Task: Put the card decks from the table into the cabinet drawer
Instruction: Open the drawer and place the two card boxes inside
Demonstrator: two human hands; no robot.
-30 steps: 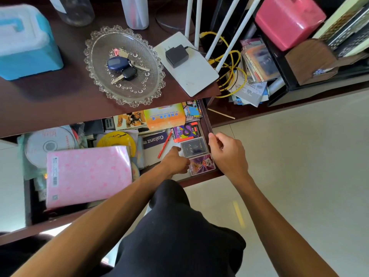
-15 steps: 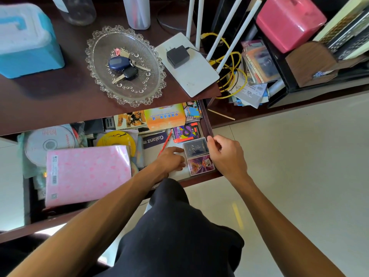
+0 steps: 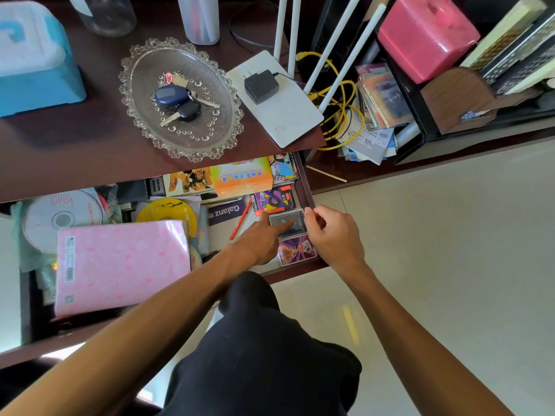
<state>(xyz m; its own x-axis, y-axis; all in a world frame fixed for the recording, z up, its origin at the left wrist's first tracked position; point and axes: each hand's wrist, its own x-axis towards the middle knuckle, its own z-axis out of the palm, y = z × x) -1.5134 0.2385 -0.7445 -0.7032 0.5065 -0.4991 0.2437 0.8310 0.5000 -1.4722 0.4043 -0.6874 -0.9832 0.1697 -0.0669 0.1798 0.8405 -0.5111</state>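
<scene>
A: Which step now, pls?

B: Placing step, I think. The drawer [image 3: 307, 187] is pulled out under the table [image 3: 75, 151], and both hands are at its right front corner, settling the dark card deck [image 3: 295, 220] in a clear case.

A: Where is it exactly?

B: Inside the drawer, against the right wall, between the colourful deck [image 3: 271, 201] behind it and the purple deck [image 3: 295, 252] in front. So 3 decks lie in 1 row there, touching or nearly.

A: And the fingers?

B: Left hand [image 3: 259, 240]: index stretched out and lying flat on top of the dark deck, other fingers curled; it presses, it does not hold. Right hand [image 3: 335, 234]: fingers narrow, pinched at the deck's right edge near the drawer wall. If they really grip it or only touch it, I cannot tell from here.

A: Next move?

B: Prob. to let go with both hands and lift them out w/o dragging the deck. Then check the table; I see only a glass dish [image 3: 180, 99] with keys [image 3: 180, 100], a router [image 3: 282, 115], a blue box [image 3: 33, 61], no deck.
</scene>
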